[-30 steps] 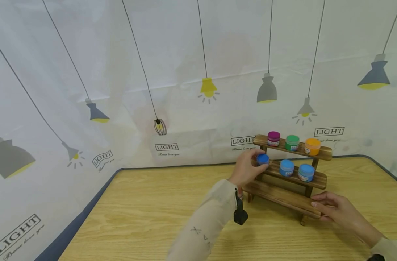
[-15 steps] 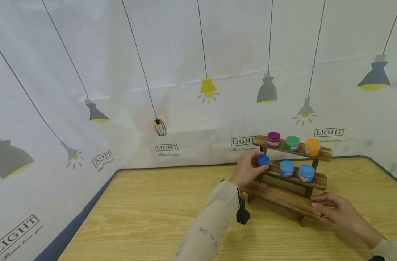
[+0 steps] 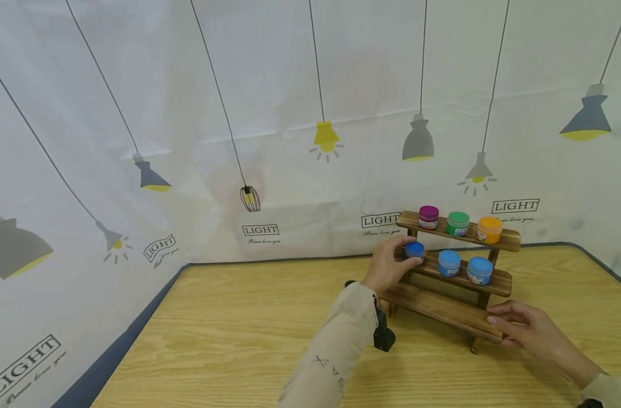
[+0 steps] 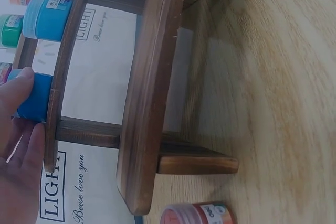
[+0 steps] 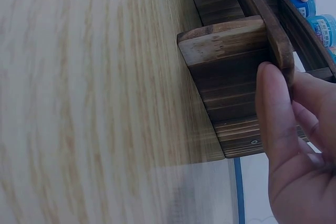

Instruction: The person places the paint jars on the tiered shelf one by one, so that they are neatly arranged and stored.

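A dark wooden three-tier stand (image 3: 438, 306) stands on the table toward the right. My left hand (image 3: 386, 265) pinches a dark blue paint jar (image 3: 415, 250) between thumb and fingers at the left end of the middle shelf; in the left wrist view this jar (image 4: 37, 98) sits right at the shelf surface. Two lighter blue jars (image 3: 449, 264) share that shelf to the right. Purple (image 3: 428, 217), green (image 3: 458, 224) and orange (image 3: 489, 230) jars line the top shelf. My right hand (image 3: 535, 334) grips the right end of the bottom shelf, thumb in front.
A red jar (image 4: 197, 214) lies beside the stand's left leg in the left wrist view, mostly hidden by my left arm in the head view. Behind the wooden table (image 3: 229, 340) hangs a white cloth (image 3: 290, 187) printed with lamps.
My left hand has shifted slightly to the right with the dark blue jar along the middle shelf. The right hand keeps its grip on the bottom shelf.
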Available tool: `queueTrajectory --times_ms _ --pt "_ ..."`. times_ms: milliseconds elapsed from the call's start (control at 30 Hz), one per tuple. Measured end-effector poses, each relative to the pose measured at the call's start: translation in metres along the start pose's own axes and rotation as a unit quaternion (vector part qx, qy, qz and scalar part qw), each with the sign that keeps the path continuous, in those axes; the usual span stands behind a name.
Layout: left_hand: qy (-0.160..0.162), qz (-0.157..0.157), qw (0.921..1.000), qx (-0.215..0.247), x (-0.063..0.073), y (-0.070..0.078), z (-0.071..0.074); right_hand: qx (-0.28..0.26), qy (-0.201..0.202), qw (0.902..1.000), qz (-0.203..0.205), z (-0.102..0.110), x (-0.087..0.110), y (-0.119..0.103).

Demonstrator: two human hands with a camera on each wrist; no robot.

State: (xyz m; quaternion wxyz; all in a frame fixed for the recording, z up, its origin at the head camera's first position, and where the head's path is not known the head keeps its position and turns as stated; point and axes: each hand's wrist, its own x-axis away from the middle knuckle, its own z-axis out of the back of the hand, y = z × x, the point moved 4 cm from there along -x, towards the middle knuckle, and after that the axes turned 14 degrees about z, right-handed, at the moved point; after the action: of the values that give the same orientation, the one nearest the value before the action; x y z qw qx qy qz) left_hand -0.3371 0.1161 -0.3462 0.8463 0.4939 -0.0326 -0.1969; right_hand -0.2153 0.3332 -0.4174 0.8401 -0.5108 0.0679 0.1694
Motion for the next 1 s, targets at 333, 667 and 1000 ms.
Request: queueTrajectory --times_ms 333,667,1000 --pt "-0.017 0.003 0.9998 -0.006 -0.0003 -0.0030 -0.0022 -0.008 -0.010 0.9999 0.004 0.0003 -0.0005 0.0022" --pt "-0.031 -0.009 0.9994 -0.012 0.0012 -0.0006 -0.0030 0.001 -0.007 0.9998 0.020 0.0007 -0.0007 0.0019" --pt "-0.038 -0.021 0.9989 -0.017 0.0063 0.0039 -0.0037 -0.005 -0.002 1.0000 0.005 0.0005 -0.0002 0.0024"
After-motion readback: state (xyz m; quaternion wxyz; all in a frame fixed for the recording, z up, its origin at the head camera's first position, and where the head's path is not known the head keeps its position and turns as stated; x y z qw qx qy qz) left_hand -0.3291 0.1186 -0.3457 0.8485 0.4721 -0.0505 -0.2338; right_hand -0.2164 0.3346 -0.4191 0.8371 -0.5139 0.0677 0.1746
